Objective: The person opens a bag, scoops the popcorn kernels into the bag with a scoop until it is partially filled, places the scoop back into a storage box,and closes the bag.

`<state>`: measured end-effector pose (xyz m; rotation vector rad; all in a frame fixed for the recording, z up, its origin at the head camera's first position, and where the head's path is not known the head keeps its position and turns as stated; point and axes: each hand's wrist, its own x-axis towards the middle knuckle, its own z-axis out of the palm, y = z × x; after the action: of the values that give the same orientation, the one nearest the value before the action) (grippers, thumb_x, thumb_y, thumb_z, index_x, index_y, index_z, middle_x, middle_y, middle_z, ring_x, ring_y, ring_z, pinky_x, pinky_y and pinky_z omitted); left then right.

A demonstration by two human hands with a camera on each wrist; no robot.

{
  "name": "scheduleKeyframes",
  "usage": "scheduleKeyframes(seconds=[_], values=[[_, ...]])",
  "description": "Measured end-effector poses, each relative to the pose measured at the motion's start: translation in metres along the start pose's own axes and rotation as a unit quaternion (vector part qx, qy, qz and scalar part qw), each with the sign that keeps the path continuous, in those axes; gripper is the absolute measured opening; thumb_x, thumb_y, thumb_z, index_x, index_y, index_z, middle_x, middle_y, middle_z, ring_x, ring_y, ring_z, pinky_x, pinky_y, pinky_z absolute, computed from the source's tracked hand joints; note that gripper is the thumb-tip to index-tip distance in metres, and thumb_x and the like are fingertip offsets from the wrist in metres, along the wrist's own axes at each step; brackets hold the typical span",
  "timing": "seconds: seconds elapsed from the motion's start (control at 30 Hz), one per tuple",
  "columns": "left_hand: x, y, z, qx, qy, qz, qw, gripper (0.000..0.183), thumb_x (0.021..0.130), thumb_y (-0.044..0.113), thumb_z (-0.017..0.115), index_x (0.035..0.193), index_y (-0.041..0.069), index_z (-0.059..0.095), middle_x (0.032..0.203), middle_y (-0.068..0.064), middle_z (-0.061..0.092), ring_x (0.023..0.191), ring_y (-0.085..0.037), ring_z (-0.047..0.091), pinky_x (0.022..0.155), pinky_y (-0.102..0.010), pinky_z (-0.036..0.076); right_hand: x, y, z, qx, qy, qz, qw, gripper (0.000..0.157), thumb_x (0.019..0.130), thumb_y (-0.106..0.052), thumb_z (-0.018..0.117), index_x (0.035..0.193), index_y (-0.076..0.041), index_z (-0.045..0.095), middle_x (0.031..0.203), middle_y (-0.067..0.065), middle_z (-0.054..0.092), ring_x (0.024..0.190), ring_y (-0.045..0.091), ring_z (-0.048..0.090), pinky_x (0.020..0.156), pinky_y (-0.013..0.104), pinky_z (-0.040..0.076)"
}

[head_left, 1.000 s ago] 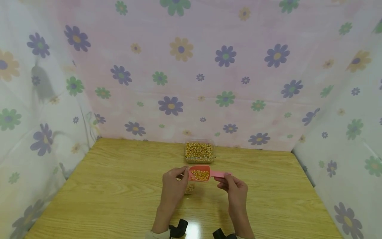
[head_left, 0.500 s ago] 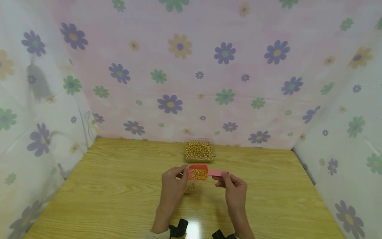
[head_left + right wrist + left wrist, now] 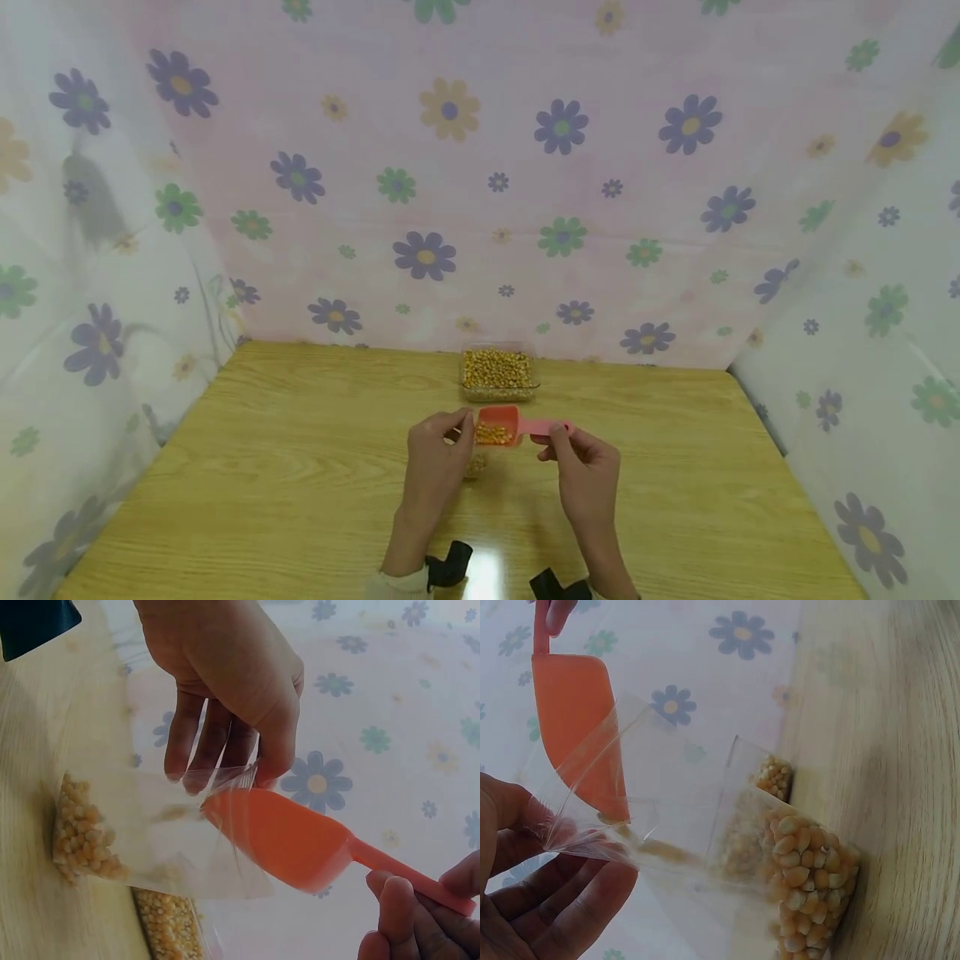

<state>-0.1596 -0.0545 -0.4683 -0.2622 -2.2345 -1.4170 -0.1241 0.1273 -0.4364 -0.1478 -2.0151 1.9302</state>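
My left hand (image 3: 435, 460) pinches the mouth of a clear plastic bag (image 3: 157, 796). In the left wrist view, corn kernels (image 3: 810, 881) fill the bag's bottom, which stands on the table. My right hand (image 3: 591, 473) holds a pink-orange scoop (image 3: 501, 415) by its handle. The tip of the scoop (image 3: 281, 838) reaches inside the bag's mouth, and it is tilted downward to the left. Blurred kernels fall from its tip into the bag. Some corn still lies in the scoop. In the head view my left hand hides most of the bag.
Behind the hands, a glass container (image 3: 501, 397) full of corn kernels stands near the back of the wooden table (image 3: 300, 442). A flowered cloth (image 3: 360, 200) hangs at the back and both sides. Black wrist mounts (image 3: 450, 567) sit on the forearms.
My right hand has shifted slightly left and tipped the scoop toward the bag. There are fewer kernels in the scoop, gathered nearer its tip. My left hand keeps its pinch.
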Motion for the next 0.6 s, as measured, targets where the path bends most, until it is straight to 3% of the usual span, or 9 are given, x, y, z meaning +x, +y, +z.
scheduleKeyframes(seconds=[0.2,0.4,0.53,0.6], values=[[0.000,0.000,0.001,0.000,-0.004,0.004,1.0000,0.013,0.096,0.003,0.068,0.099,0.000,0.081,0.078,-0.004,0.073,0.065,-0.012,0.065,0.059,-0.023,0.056,-0.002,-0.004,0.000,-0.011,-0.001,-0.020,1.000,0.025,0.102,-0.012,0.063,0.092,0.004,0.079,0.080,0.012,0.077,0.060,0.012,0.067,0.042,0.022,0.035],[0.002,0.003,0.001,0.007,-0.005,0.004,1.0000,0.013,0.096,0.004,0.068,0.099,0.000,0.081,0.078,-0.005,0.073,0.065,-0.012,0.065,0.059,-0.022,0.055,-0.003,-0.011,-0.001,-0.023,-0.004,-0.025,0.999,0.025,0.101,-0.014,0.064,0.090,0.002,0.080,0.077,0.005,0.077,0.061,0.013,0.066,0.038,0.022,0.024],[0.003,0.003,0.000,0.005,-0.005,-0.002,1.0000,0.013,0.096,0.004,0.068,0.098,0.001,0.081,0.077,-0.005,0.073,0.065,-0.013,0.066,0.060,-0.022,0.056,-0.004,-0.014,-0.001,-0.027,-0.005,-0.035,0.999,0.024,0.101,-0.014,0.065,0.090,0.001,0.080,0.079,0.011,0.077,0.061,0.012,0.066,0.040,0.023,0.025],[0.003,0.003,0.000,0.003,-0.004,-0.003,1.0000,0.013,0.096,0.004,0.068,0.098,0.001,0.081,0.077,-0.004,0.072,0.065,-0.013,0.066,0.060,-0.023,0.056,-0.005,-0.015,-0.001,-0.030,-0.005,-0.038,0.999,0.023,0.101,-0.014,0.066,0.090,0.001,0.080,0.078,0.007,0.077,0.060,0.012,0.065,0.039,0.022,0.025]])
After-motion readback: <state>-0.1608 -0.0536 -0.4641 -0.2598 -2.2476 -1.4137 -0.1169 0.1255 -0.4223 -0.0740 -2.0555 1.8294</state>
